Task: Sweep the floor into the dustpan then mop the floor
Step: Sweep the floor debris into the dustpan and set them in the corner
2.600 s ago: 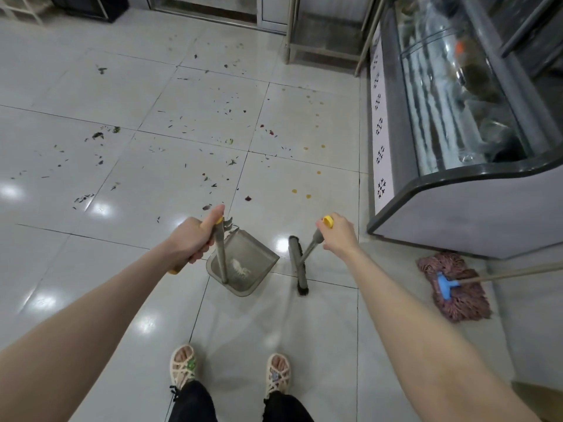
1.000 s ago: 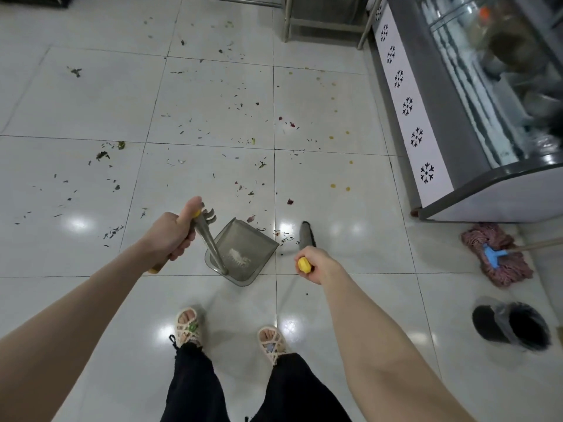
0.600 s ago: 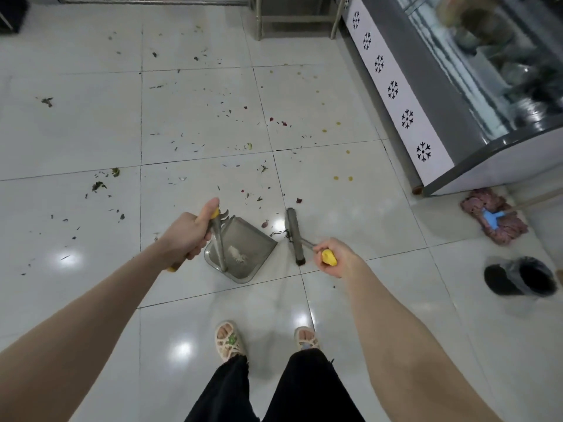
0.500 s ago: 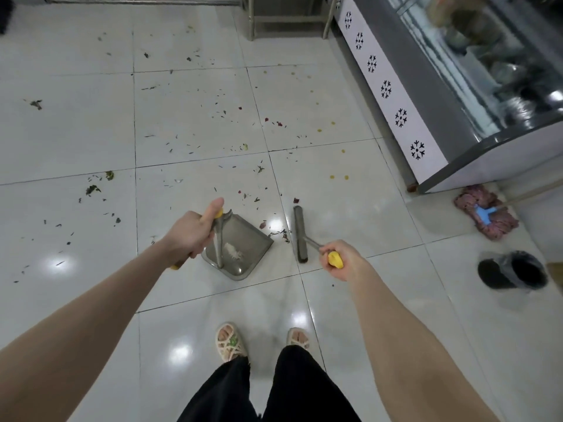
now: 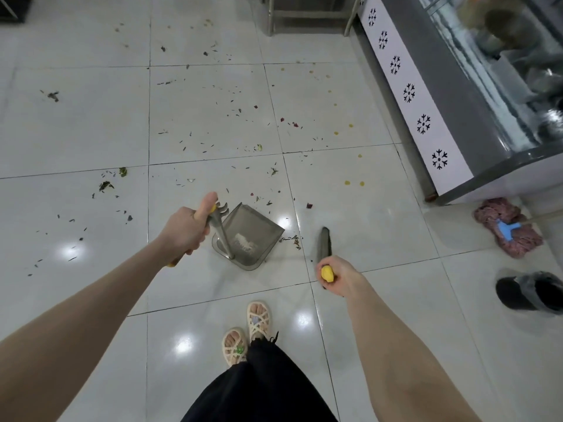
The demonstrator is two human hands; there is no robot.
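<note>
The tile floor (image 5: 91, 132) is littered ahead of both hands. A mop (image 5: 507, 228) lies well right of the right hand (image 5: 339, 277), which grips the broom (image 5: 323, 243). The left hand (image 5: 187, 234) is wrapped round the handle of the dustpan (image 5: 253, 236), whose pan sits just to its right.

Glossy white tiled floor (image 5: 76, 132) runs beside a grey glass-fronted display freezer (image 5: 451, 95).

A glass-topped display case (image 5: 451, 86) with a snowflake-printed white panel (image 5: 402, 79) is standing at the right, a black bin (image 5: 530, 295) is sitting near its corner, and metal frame legs (image 5: 270, 16) are showing beyond.
</note>
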